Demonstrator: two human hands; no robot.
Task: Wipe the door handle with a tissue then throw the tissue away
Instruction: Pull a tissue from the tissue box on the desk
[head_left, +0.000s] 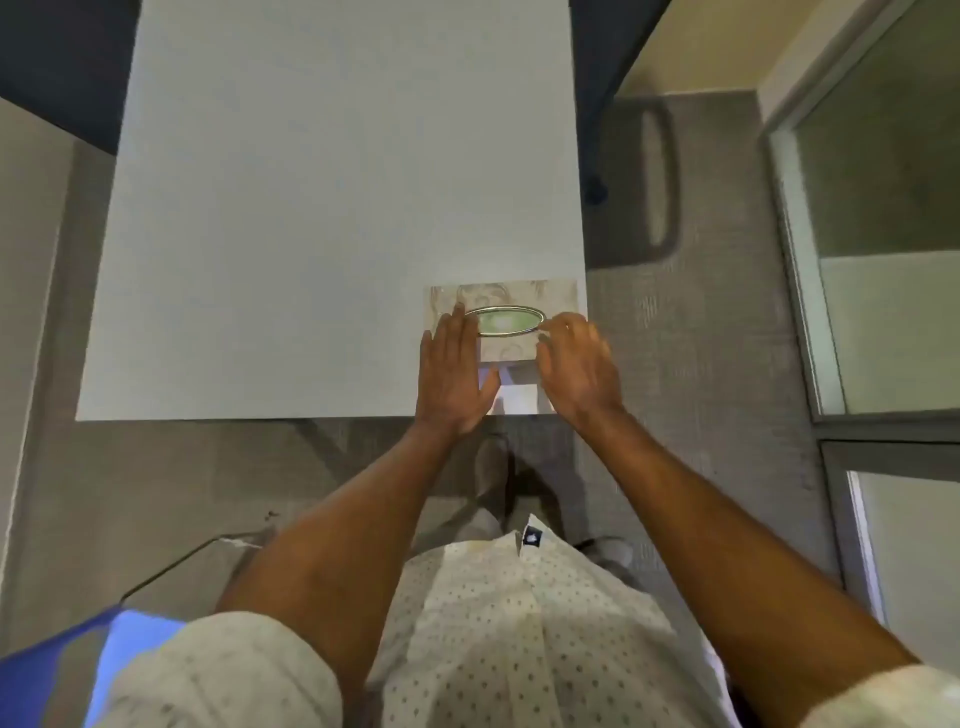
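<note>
A beige patterned tissue box (519, 293) with an oval opening (503, 320) stands at the near right corner of a white table (311, 234). My left hand (454, 371) lies flat against the box's left side, fingers straight. My right hand (576, 364) is on the right side, with thumb and forefinger pinched at the right end of the oval opening. Whether they hold a tissue I cannot tell. No pulled-out tissue shows. No door handle is in view.
Grey carpet (701, 364) surrounds the table. A glass partition with a metal frame (810, 312) runs along the right. A grey chair (649, 171) stands beyond the table's right edge. Something blue (47, 675) sits at the lower left.
</note>
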